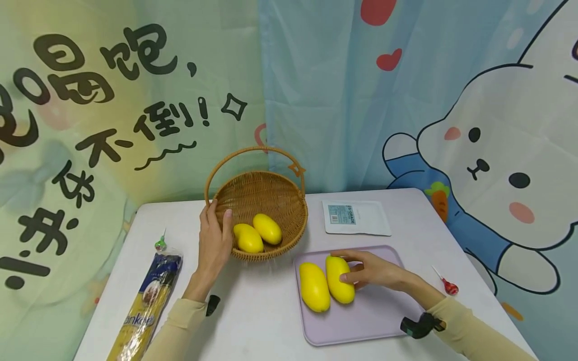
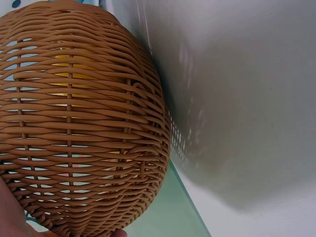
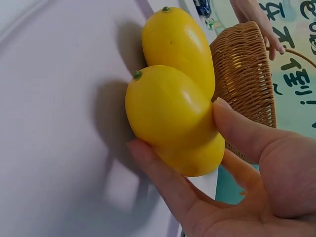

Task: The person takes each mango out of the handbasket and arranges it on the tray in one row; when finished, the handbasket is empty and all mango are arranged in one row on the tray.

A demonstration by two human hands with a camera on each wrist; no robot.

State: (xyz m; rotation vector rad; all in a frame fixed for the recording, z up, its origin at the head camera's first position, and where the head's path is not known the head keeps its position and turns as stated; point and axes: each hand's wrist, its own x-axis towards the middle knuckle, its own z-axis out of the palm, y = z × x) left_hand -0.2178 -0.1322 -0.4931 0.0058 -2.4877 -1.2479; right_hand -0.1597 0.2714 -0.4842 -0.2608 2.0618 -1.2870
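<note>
My left hand (image 1: 213, 245) grips the left rim of a brown wicker basket (image 1: 282, 198) with a tall arched handle. The basket leans so that its opening faces me, and two yellow mangoes, one in front (image 1: 248, 238) and one behind (image 1: 268, 228), lie in it. From the left wrist view, the basket's woven outside (image 2: 89, 128) fills the left half. Over a lilac tray (image 1: 361, 321), my right hand (image 1: 372, 271) holds a mango (image 3: 168, 108) between thumb and fingers. Another mango (image 1: 314, 288) lies on the tray just left of it.
A flat white packet (image 1: 366, 218) lies behind the tray. To its right is a red lollipop (image 1: 449, 287). On the left are a long pasta bag (image 1: 146, 306) and a green lollipop (image 1: 160, 244). A printed curtain (image 1: 311, 100) hangs behind the white table (image 1: 257, 321).
</note>
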